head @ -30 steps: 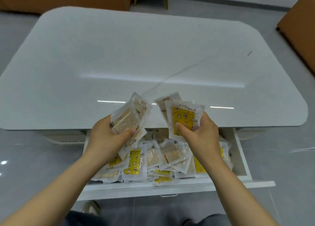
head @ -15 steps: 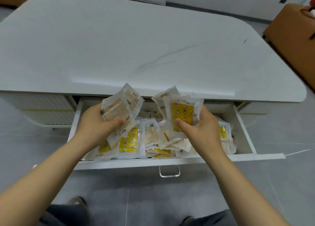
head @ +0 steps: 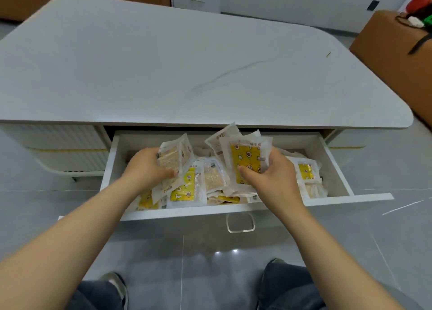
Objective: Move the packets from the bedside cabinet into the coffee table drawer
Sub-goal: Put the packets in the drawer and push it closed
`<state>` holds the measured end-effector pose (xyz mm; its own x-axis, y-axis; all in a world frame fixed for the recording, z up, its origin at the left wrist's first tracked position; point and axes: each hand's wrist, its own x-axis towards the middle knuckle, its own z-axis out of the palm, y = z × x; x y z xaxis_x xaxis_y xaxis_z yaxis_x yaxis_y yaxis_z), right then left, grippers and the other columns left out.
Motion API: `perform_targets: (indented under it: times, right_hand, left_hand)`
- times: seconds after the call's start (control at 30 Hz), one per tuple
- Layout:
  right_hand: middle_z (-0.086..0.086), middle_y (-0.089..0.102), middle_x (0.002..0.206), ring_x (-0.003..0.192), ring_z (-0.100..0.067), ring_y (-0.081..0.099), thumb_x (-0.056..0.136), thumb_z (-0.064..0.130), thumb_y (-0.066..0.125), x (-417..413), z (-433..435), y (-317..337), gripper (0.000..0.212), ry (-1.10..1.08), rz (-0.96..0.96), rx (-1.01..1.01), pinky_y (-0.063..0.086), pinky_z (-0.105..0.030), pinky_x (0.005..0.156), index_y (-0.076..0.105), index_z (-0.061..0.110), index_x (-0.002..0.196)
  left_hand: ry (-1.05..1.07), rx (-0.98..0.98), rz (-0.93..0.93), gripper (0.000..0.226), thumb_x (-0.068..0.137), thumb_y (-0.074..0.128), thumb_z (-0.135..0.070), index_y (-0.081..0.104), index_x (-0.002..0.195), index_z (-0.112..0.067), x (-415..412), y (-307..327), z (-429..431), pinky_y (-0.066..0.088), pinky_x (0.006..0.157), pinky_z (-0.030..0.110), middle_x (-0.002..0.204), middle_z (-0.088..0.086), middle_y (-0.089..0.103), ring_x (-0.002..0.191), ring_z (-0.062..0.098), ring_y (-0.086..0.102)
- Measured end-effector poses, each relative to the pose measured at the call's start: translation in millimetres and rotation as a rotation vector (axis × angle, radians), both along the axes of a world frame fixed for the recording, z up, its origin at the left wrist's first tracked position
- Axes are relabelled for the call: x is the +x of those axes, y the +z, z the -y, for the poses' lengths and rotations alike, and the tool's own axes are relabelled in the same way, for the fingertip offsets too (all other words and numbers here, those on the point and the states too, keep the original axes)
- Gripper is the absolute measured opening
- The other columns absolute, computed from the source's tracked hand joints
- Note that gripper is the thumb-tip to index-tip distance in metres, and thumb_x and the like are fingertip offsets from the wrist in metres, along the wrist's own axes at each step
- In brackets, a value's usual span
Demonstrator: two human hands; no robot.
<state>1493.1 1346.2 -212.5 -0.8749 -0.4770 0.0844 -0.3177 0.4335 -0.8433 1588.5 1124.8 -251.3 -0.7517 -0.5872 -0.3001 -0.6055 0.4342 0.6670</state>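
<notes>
Below the overhanging white table (head: 210,64), head view, one item group and one receptacle recorded.

Receptacle: coffee table drawer (head: 336,169), white, pulled well out, clear loop handle (head: 240,223) on its front. Contents: a loose heap of packets (head: 198,183), yellow-printed and plain, covering most of the floor of the drawer from the left half to the right wall. The far left corner shows bare.

Left hand (head: 145,169): grip closed on a small bunch of packets (head: 174,156), thumb across the front, held low over the left of the heap and apparently touching it.

Right hand (head: 275,176): grip closed on a second bunch, a yellow star-printed packet (head: 245,162) foremost with others fanned behind, held upright over the middle of the heap.

Other: grey tiled floor (head: 374,228), the person's knees at the bottom edge, a brown seat (head: 397,59) to the right. The bedside cabinet cannot be identified with certainty here.

Progress, as judged: well advanced. Many packets already lie in the drawer; both bunches are above it but not yet released. Remaining: let go of both, and fetch any packets left at the cabinet, a number these pictures cannot show. Drawer stands open.
</notes>
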Motion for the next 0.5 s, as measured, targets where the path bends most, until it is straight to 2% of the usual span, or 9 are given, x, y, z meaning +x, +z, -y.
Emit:
perform_targets:
  times: [0.1, 0.23, 0.3, 0.37, 0.43, 0.5]
  right_hand:
    - [0.018, 0.066, 0.081, 0.081, -0.003, 0.063, 0.078, 0.019, 0.073, 2, 5, 1, 0.029, 0.048, -0.017, 0.005, 0.056, -0.025, 0.068, 0.055, 0.041, 0.081]
    - [0.013, 0.069, 0.082, 0.077, -0.014, 0.066, 0.078, 0.021, 0.072, 4, 7, -3, 0.027, 0.094, 0.006, 0.048, 0.058, -0.032, 0.069, 0.056, 0.043, 0.084]
    - [0.013, 0.069, 0.081, 0.075, -0.013, 0.066, 0.077, 0.021, 0.072, 2, 8, -5, 0.026, 0.118, 0.011, 0.081, 0.058, -0.032, 0.067, 0.059, 0.042, 0.087]
    - [0.013, 0.069, 0.082, 0.075, -0.009, 0.066, 0.077, 0.019, 0.072, 1, 10, -9, 0.027, 0.143, 0.044, 0.111, 0.057, -0.024, 0.065, 0.059, 0.041, 0.086]
    - [0.011, 0.069, 0.083, 0.073, -0.004, 0.065, 0.076, 0.018, 0.072, 0, 12, -13, 0.024, 0.168, 0.084, 0.158, 0.054, -0.017, 0.061, 0.061, 0.036, 0.088]
    - [0.01, 0.069, 0.084, 0.073, -0.003, 0.065, 0.076, 0.019, 0.073, -1, 15, -18, 0.025, 0.197, 0.107, 0.217, 0.053, -0.019, 0.063, 0.062, 0.03, 0.095]
  left_hand:
    - [-0.001, -0.064, 0.082, 0.034, 0.07, 0.081, -0.024, 0.061, 0.098, -0.019, 3, -3, 6, 0.047, 0.071, 0.03, 0.103, 0.005, 0.067, 0.083, 0.019, 0.059]
    - [0.016, -0.186, 0.146, 0.069, 0.065, 0.085, -0.035, 0.048, 0.12, -0.013, 8, -1, 12, 0.044, 0.074, 0.031, 0.119, 0.007, 0.059, 0.1, 0.024, 0.055]
    - [-0.005, -0.256, 0.138, 0.08, 0.064, 0.084, -0.039, 0.043, 0.129, -0.013, 10, 1, 15, 0.046, 0.08, 0.034, 0.127, 0.008, 0.055, 0.108, 0.026, 0.054]
    - [-0.032, -0.357, 0.077, 0.078, 0.069, 0.08, -0.043, 0.045, 0.133, -0.015, 11, 7, 16, 0.045, 0.091, 0.036, 0.132, 0.006, 0.052, 0.118, 0.025, 0.052]
    - [-0.072, -0.493, -0.027, 0.062, 0.075, 0.073, -0.046, 0.053, 0.127, -0.018, 12, 16, 16, 0.044, 0.094, 0.036, 0.128, 0.002, 0.056, 0.118, 0.022, 0.052]
    - [-0.107, -0.577, -0.151, 0.055, 0.078, 0.07, -0.044, 0.056, 0.124, -0.019, 12, 22, 17, 0.04, 0.098, 0.035, 0.126, 0.0, 0.056, 0.119, 0.021, 0.049]
